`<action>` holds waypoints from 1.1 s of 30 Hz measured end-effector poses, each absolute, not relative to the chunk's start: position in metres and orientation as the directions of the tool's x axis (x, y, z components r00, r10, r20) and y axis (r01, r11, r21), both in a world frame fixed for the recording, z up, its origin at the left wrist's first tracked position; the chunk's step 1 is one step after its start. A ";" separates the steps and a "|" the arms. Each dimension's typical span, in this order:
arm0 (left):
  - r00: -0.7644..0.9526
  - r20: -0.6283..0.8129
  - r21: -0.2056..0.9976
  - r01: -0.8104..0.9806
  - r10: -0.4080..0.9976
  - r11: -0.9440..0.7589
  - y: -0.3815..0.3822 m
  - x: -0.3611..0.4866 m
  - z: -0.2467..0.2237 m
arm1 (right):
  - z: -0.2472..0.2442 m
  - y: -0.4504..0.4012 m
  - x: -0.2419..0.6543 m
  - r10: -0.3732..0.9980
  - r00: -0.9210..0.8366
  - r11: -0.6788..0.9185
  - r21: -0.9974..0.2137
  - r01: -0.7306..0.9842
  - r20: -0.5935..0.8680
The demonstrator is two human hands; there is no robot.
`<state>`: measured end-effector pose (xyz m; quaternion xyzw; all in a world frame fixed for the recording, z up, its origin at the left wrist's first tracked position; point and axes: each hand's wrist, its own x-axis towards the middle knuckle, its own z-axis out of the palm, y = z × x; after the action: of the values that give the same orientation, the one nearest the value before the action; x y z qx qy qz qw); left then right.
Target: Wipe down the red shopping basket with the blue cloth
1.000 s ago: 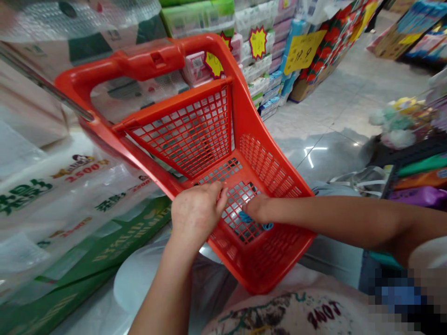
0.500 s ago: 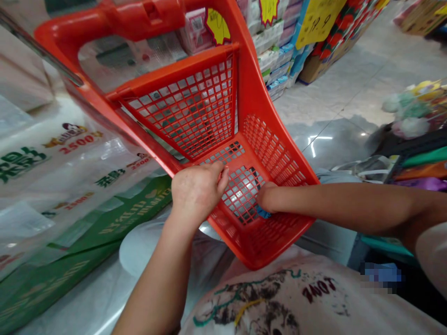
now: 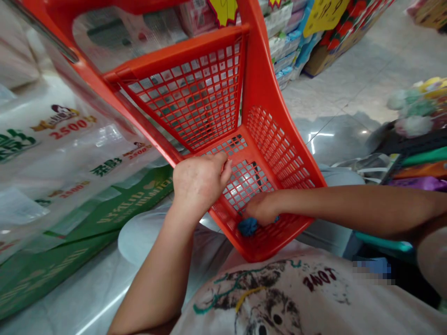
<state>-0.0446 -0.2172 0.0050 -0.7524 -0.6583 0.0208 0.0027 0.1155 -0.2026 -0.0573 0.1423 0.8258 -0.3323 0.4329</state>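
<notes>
A red plastic shopping basket point(image 3: 260, 88) with grid walls stands tilted in front of me. My left hand point(image 3: 199, 181) is closed over its left rim, the fingertips hidden on the inner side. Deep in the basket, my right hand point(image 3: 263, 207) presses a crumpled blue cloth point(image 3: 247, 226) against the near end, by the floor and wall. Bits of the blue show on both sides of the fingers, which are mostly hidden. Apart from the cloth, the basket's grid floor point(image 3: 244, 181) shows through bare.
White paper packs point(image 3: 70, 125) and a green pack point(image 3: 104, 232) lie at the left. Shelves of packaged goods point(image 3: 284, 51) with yellow price signs stand behind the basket. Pompom-like items point(image 3: 415, 111) and coloured goods are at the right, beside grey floor tiles point(image 3: 349, 93).
My right hand has moved left and toward me inside the basket with the blue cloth, which shows more now. My left hand keeps its hold on the rim.
</notes>
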 end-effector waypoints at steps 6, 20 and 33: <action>0.136 -0.009 0.005 0.991 0.991 -0.136 -0.218 -0.044 0.006 | -0.015 -0.184 0.138 -0.397 -0.739 0.313 -0.837 0.449 -0.545; 0.151 0.003 0.027 0.988 0.989 -0.151 -0.218 -0.044 0.006 | -0.005 -0.184 0.150 -0.300 -0.669 0.444 -0.720 0.533 -0.680; 0.158 0.009 0.062 0.985 0.987 -0.158 -0.218 -0.046 0.006 | 0.013 -0.172 0.160 -0.195 -0.508 0.652 -0.498 0.572 -0.839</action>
<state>-0.0455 -0.2183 0.0056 -0.7606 -0.6485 -0.0236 -0.0205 0.1605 -0.1717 0.0126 0.1223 0.7713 -0.3990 0.4805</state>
